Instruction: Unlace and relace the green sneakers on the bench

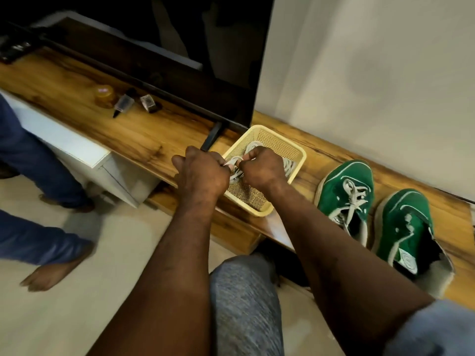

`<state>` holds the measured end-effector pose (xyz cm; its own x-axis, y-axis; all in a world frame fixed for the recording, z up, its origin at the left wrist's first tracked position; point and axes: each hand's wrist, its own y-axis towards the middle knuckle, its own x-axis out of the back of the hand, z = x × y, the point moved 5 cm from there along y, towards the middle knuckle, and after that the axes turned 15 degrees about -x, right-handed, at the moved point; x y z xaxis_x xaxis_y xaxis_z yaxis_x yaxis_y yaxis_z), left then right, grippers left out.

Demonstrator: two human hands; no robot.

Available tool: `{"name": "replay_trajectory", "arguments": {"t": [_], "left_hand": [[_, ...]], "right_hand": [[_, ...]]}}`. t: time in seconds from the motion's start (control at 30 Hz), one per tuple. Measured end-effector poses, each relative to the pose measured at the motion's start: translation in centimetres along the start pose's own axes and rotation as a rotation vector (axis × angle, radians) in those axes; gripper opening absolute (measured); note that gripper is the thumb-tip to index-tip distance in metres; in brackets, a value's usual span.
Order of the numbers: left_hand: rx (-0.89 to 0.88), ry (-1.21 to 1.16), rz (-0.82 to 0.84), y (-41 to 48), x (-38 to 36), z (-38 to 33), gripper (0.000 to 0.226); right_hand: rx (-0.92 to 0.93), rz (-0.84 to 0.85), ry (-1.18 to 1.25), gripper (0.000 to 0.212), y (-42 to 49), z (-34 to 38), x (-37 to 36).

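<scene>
Both hands are over the basket (303, 156) on the counter (102, 119), just left of the sneakers. Left hand (203, 173) and right hand (262, 170) each have the grip closed, pinching a white lace (235, 174) held between them. More lace coils lie in the basket under and right of the right hand. Probably the person is untangling a loose lace, with the basket there to keep laces together. Blur makes it unclear whether it is one lace or two.

Laced sneaker (344, 191) sits right of the basket, toe far, its lace slack and partly undone. Bare sneaker (406, 227) is just right of it and nearer, eyelets apparently empty, tongue open. So one shoe is likely unlaced and relacing is not yet started. Both shoes sit at the counter's near edge, in easy reach.

TV (180, 47) stands far on the counter, with small bottles (123, 102) to the left. A second person's legs (38, 155) are on the floor at left.
</scene>
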<state>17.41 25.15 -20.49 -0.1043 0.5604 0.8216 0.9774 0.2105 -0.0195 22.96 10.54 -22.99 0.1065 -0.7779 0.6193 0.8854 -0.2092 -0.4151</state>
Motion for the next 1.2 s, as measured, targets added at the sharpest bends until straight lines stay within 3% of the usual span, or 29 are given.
{"name": "replay_trajectory", "arguments": {"t": [0.13, 0.37, 0.5, 0.63, 0.87, 1.2], "left_hand": [[0.015, 0.018, 0.125, -0.1, -1.5, 0.2, 0.031], [-0.038, -0.076, 0.082, -0.6, -1.5, -0.1, 0.044], [-0.053, -0.105, 0.027, -0.7, -1.2, -0.2, 0.028], [-0.006, -0.053, 0.1, -0.8, -1.9, 0.1, 0.02], [0.009, 0.03, 0.257, -0.2, -3.5, 0.4, 0.044], [-0.034, 0.009, 0.237, -0.1, -4.1, 0.9, 0.041]], "right_hand": [[-0.001, -0.038, -0.176, 0.012, 0.2, -0.6, -0.4], [0.016, -0.064, -0.33, 0.026, -0.5, 0.0, -0.3], [0.051, -0.063, -0.406, 0.031, -0.8, 0.2, 0.2], [0.088, -0.086, -0.416, 0.035, -0.9, 0.1, 0.8], [0.039, 0.021, -0.528, 0.027, -1.3, -0.8, -0.2], [-0.063, 0.11, -0.39, 0.009, -1.9, -1.1, -1.0]]}}
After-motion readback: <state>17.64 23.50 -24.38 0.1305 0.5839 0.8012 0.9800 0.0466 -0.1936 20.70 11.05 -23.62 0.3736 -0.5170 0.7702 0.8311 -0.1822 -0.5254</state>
